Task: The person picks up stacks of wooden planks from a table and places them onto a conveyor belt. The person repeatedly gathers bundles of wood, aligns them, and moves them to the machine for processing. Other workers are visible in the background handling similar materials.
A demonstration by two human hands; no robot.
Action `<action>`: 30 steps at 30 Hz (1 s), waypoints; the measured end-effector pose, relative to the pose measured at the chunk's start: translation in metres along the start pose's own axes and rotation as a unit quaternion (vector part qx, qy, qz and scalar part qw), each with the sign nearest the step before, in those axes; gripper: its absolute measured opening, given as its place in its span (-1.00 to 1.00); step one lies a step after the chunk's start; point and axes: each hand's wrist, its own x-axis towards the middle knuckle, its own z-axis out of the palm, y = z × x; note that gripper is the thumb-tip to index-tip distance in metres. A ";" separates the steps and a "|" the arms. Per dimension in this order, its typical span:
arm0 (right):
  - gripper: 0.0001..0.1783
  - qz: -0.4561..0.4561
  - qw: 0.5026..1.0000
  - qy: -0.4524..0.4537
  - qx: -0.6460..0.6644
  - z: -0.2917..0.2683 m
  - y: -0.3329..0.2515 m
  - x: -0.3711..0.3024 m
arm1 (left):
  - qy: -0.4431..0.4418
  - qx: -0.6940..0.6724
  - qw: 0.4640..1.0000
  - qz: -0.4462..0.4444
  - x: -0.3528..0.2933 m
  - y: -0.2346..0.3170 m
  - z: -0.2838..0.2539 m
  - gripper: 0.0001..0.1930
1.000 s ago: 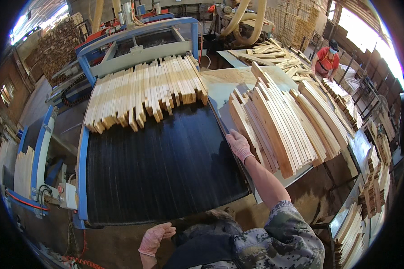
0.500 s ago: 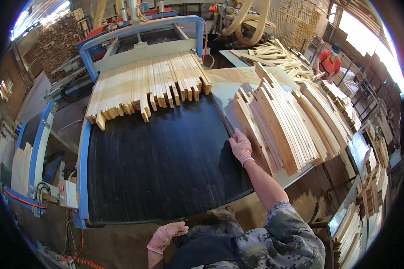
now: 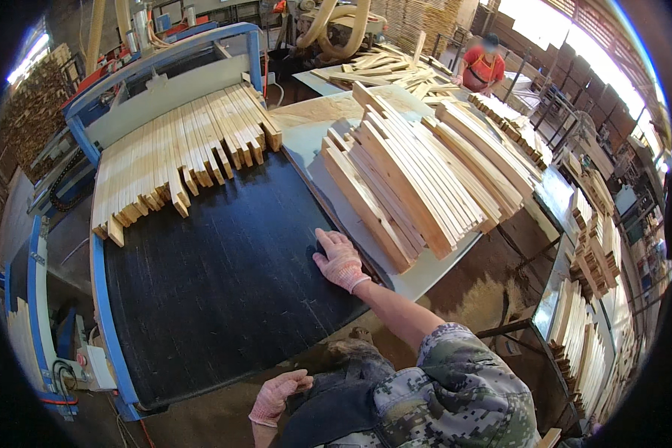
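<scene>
My right hand (image 3: 340,261), in a pale pinkish work glove, reaches over the right edge of a black conveyor belt (image 3: 224,276). Its fingers are stretched and a little apart, holding nothing; whether they touch the belt is unclear. Just right of it, long wooden strips (image 3: 403,187) stand on edge in a row on a pale side table (image 3: 418,287). My left hand (image 3: 278,396), gloved the same way, hangs low in front of my body, fingers loosely curled together with nothing seen in them. Across the belt's far end lies a side-by-side row of wooden strips (image 3: 175,153), their near ends uneven.
A blue machine frame (image 3: 164,63) spans the far end of the belt. Loose wood pieces (image 3: 396,71) lie heaped beyond the side table. Another person (image 3: 483,67) in red stands at the back right. More strip stacks (image 3: 575,336) rest on a bench at the right.
The view has turned to the right, so the belt and wood appear farther left. My right hand has come off the gap beside the strips, nearer over the belt, its fingers spreading. My left hand stays low.
</scene>
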 end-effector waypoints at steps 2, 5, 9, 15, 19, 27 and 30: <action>-0.24 0.006 1.000 -0.008 0.018 -0.006 -0.008 -0.022 | -0.016 0.023 1.000 -0.006 0.004 0.003 0.007 -0.39; -0.26 -0.036 0.999 -0.027 0.012 -0.010 -0.005 -0.048 | -0.021 0.077 0.996 0.033 0.012 0.025 0.020 -0.39; -0.26 -0.053 0.997 -0.023 0.056 -0.004 -0.003 -0.082 | 0.054 0.346 0.912 0.214 0.008 0.123 0.048 -0.68; -0.28 0.020 0.967 -0.078 0.241 -0.028 0.015 -0.172 | -0.023 0.633 0.515 0.577 -0.018 0.331 0.173 -0.68; -0.30 0.021 0.944 -0.074 0.320 -0.048 -0.014 -0.185 | -0.066 0.747 0.316 0.582 -0.087 0.358 0.264 -0.68; -0.38 0.003 0.931 -0.059 0.361 -0.067 0.008 -0.193 | -0.154 0.780 0.270 0.543 -0.072 0.342 0.298 -0.69; -0.40 0.085 0.922 -0.045 0.375 -0.082 -0.014 -0.191 | -0.159 0.788 0.263 0.533 -0.071 0.346 0.300 -0.70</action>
